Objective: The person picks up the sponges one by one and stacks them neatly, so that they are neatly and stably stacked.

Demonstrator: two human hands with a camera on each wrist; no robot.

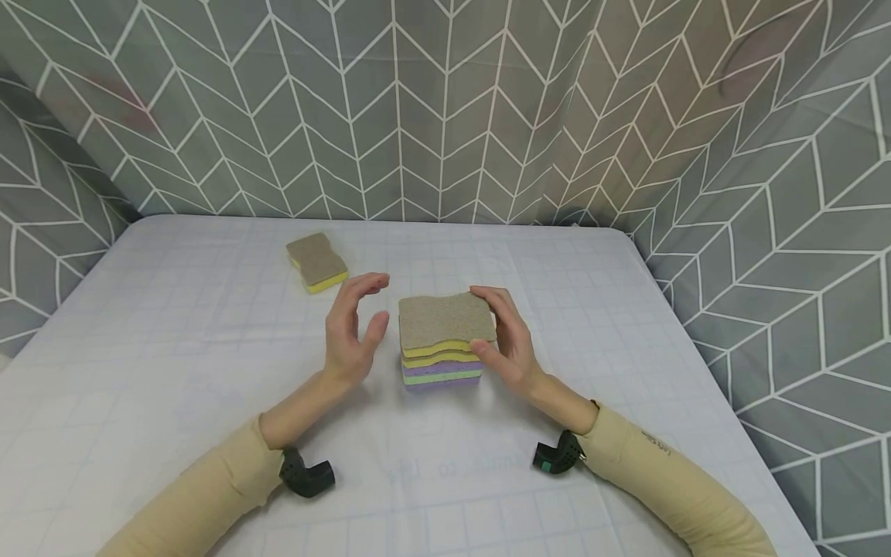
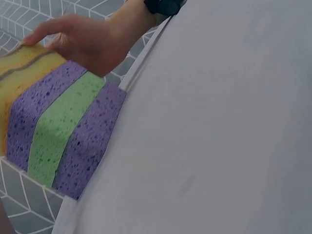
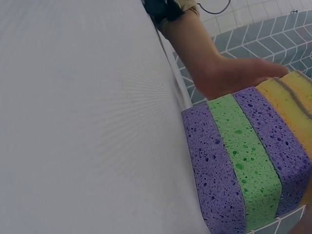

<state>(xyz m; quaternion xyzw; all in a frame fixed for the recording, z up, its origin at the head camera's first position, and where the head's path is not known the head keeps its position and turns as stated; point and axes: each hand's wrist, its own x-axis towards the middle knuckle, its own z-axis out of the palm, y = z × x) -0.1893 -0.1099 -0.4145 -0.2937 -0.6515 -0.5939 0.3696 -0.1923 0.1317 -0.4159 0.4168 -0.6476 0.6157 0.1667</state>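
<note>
A stack of sponges point(image 1: 445, 325) stands on the table, two yellow ones with grey-brown scrub faces above purple, green and purple ones. My right hand point(image 1: 513, 340) holds the right end of the top yellow sponge, thumb on the near edge and fingers at the far edge. In the left wrist view the same right hand point(image 2: 90, 44) shows at the yellow layers. Left of the stack and apart from it, my left hand point(image 1: 348, 333) is held with fingers bent loosely and nothing between them. The green sponge point(image 3: 246, 161) shows plainly in the right wrist view.
Another yellow sponge point(image 1: 317, 261) with a grey-brown face lies alone, beyond my left hand towards the back left. A white cloth covers the table point(image 1: 174, 325). Grey patterned curtains point(image 1: 418, 116) hang behind and at the sides. Each wrist carries a small black camera point(image 1: 306, 473).
</note>
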